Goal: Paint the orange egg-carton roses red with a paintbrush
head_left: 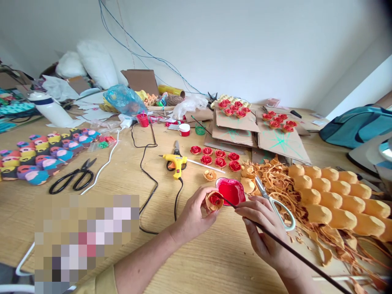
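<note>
Red is seen mainly at the centre of an orange flower (214, 201), pinched in the grip of the left hand (194, 212) above the desk (190, 265), beside a paint dish (238, 183); a brush (286, 245) is pinched by the right hand (266, 228). Reddened flowers (220, 154), apparently finished, are set out behind and on cardboard (283, 143); one plain bloom (210, 175) is seemingly left uncoated.

- Paper-like rose (214, 201): orange outer petals, red centre, held up with its open face tilted toward the viewer.
- Paintbrush (288, 246): long, slim, dark handle, slanting from the lower right up to its tip at the rose's red centre.
</note>
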A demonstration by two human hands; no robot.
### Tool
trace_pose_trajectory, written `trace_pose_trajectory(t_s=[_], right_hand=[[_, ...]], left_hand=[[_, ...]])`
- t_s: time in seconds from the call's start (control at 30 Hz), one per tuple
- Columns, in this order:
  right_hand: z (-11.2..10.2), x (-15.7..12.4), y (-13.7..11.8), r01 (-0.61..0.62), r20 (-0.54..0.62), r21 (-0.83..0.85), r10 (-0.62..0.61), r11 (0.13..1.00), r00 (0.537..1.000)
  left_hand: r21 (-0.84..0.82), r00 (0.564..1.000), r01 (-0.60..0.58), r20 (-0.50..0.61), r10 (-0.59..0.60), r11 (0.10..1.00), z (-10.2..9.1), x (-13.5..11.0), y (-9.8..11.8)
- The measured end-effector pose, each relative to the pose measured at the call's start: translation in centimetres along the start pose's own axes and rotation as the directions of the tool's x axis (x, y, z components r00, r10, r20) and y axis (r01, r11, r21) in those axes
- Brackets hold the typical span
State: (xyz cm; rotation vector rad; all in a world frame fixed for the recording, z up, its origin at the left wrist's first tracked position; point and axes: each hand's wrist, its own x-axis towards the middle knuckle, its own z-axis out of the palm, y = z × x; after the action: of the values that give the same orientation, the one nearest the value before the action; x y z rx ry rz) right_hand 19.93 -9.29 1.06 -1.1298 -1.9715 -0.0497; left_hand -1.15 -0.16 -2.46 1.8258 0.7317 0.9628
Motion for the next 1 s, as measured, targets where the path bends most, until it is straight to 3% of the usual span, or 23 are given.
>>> trace_pose_trajectory(t_s=[0.27, 0.57, 0.73, 1.0], right_hand=[[-0.3, 0.2, 0.2, -0.021, -0.079, -0.005, 0.020, 1.000, 0.997], [0.2, 0.1, 0.2, -0.037, -0.069, -0.009, 0.036, 0.999, 0.997], [-0.2, -0.1, 0.1, -0.051, -0.078, 0.017, 0.052, 0.999, 0.996], [0.3, -0.9, 0.1, -0.160, -0.140, 0.119, 0.176, 0.980, 0.975]], left_hand=[[-0.088, 0.995, 0.097, -0.028, -0.099, 0.991, 0.0, 0.3, 0.3], [-0.201, 0.993, 0.112, -0.004, -0.115, 0.973, 0.0, 0.5, 0.3], [-0.104, 0.997, 0.068, -0.022, -0.070, 0.992, 0.0, 0.3, -0.1], [0.090, 0.998, -0.050, -0.022, 0.052, 0.995, 0.0, 0.2, -0.6]])
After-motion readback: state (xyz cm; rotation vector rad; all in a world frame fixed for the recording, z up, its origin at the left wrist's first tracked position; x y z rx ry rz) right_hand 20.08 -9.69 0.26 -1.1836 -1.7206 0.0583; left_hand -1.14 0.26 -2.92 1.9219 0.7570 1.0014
